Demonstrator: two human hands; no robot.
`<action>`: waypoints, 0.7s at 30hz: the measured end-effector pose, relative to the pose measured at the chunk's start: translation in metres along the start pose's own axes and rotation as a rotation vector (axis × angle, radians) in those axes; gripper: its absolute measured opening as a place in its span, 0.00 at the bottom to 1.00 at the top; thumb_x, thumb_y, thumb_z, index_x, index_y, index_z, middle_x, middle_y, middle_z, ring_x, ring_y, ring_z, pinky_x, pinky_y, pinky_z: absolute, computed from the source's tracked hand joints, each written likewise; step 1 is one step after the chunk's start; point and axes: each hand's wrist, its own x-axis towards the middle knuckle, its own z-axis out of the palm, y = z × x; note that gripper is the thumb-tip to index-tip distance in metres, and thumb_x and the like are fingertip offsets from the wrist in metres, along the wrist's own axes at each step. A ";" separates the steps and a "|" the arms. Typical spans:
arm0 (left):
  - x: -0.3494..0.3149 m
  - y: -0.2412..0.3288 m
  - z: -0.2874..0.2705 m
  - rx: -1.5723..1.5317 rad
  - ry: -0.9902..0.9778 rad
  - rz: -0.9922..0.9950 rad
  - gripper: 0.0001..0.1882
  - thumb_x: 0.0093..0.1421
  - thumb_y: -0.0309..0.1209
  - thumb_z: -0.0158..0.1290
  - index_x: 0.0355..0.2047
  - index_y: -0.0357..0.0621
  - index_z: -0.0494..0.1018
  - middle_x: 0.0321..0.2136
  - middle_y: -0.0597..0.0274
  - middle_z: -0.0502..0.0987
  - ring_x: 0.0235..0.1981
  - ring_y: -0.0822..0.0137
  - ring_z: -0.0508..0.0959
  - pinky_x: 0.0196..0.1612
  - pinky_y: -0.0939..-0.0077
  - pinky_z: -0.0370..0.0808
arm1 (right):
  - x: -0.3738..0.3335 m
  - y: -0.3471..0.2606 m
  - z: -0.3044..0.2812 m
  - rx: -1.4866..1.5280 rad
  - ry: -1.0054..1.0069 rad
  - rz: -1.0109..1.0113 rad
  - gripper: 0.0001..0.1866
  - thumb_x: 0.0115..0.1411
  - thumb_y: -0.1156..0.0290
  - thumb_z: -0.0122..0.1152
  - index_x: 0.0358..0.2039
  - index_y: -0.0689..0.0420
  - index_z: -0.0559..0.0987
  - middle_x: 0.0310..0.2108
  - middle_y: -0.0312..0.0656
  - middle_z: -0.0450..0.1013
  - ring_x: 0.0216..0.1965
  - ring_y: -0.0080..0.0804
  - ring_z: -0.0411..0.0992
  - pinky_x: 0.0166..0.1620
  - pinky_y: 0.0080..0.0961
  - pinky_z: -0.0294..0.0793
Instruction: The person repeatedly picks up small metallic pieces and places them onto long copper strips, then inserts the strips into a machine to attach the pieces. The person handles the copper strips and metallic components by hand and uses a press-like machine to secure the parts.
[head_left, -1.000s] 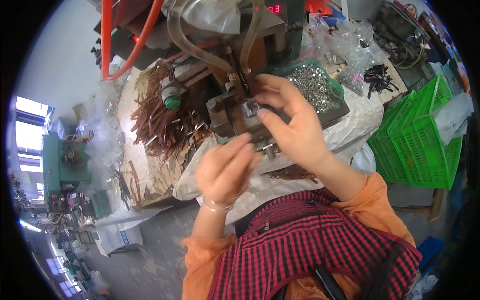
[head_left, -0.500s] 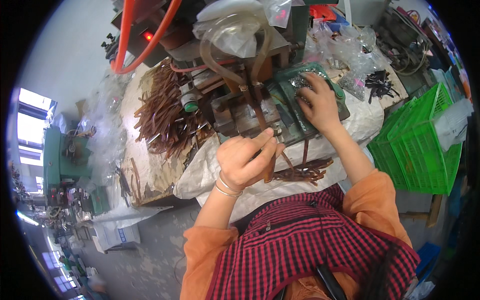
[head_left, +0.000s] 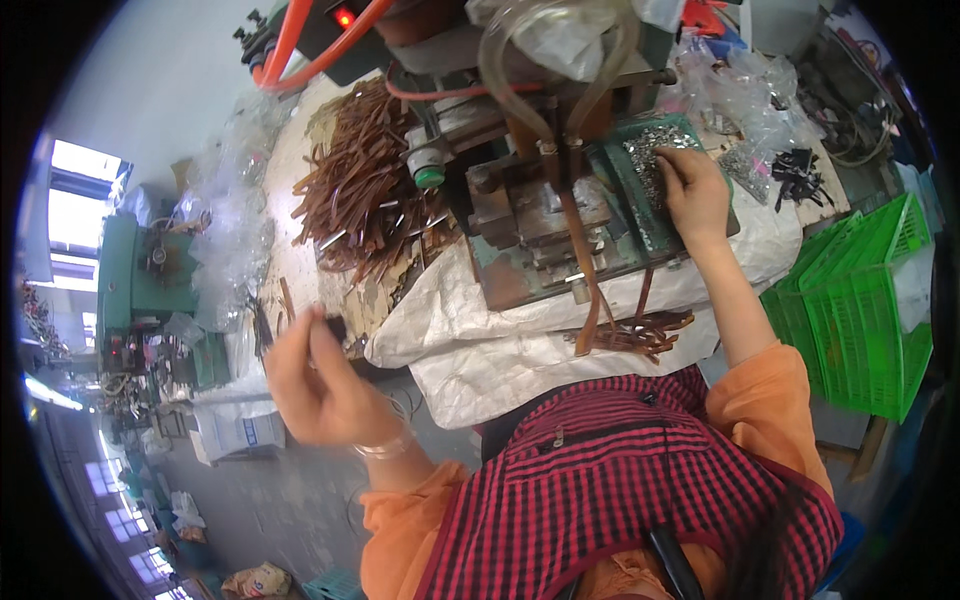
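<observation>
My right hand (head_left: 695, 195) reaches into the green tray (head_left: 625, 200) on the machine's right. Its fingertips are pinched together at a heap of small shiny metal pieces (head_left: 650, 155); what lies between them is too small to make out. My left hand (head_left: 325, 390) is away from the machine at the left, near the table's front edge, its fingers smeared by motion. A small dark patch shows by its fingertips. From the press-like machine (head_left: 545, 215) a brown strap (head_left: 592, 315) hangs forward, with a small metal piece (head_left: 577, 285) beside it. Neither hand touches this strap.
A large pile of brown straps (head_left: 365, 180) lies left of the machine. More straps (head_left: 640, 338) lie on the white sheet (head_left: 470, 370) in front. Green crates (head_left: 860, 310) stand at the right. Orange hoses (head_left: 290, 45) and clear tubes hang above.
My left hand has let go of the strap at the machine and swung left and nearer to me. The right hand's fingers, spread before, have come together over the metal pieces. The view has shifted.
</observation>
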 end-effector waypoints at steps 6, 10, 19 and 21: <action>-0.002 -0.105 0.076 0.454 -0.628 0.258 0.07 0.55 0.24 0.62 0.35 0.44 0.84 0.32 0.58 0.78 0.36 0.54 0.78 0.40 0.63 0.74 | 0.003 -0.020 -0.006 0.037 -0.008 0.101 0.09 0.58 0.74 0.67 0.41 0.55 0.85 0.33 0.46 0.80 0.37 0.47 0.78 0.42 0.40 0.76; -0.037 -0.153 0.099 0.719 -0.758 0.283 0.08 0.51 0.23 0.61 0.34 0.43 0.81 0.35 0.56 0.76 0.38 0.52 0.78 0.41 0.60 0.74 | -0.010 -0.007 -0.023 -0.067 0.015 0.043 0.08 0.57 0.74 0.68 0.39 0.56 0.84 0.34 0.45 0.80 0.37 0.47 0.78 0.42 0.38 0.76; -0.028 -0.122 0.071 -0.095 -0.427 -0.355 0.05 0.64 0.24 0.60 0.39 0.38 0.76 0.30 0.62 0.80 0.31 0.73 0.77 0.39 0.77 0.75 | -0.022 -0.010 -0.056 0.504 -0.008 0.416 0.06 0.61 0.75 0.67 0.39 0.61 0.84 0.36 0.37 0.82 0.38 0.22 0.78 0.45 0.21 0.75; -0.025 -0.127 0.075 -0.249 -0.355 -0.376 0.05 0.65 0.24 0.60 0.39 0.36 0.76 0.30 0.63 0.80 0.31 0.74 0.76 0.37 0.78 0.75 | 0.002 -0.042 -0.053 0.682 -0.038 0.409 0.06 0.62 0.75 0.67 0.39 0.61 0.84 0.36 0.36 0.82 0.39 0.20 0.78 0.45 0.20 0.75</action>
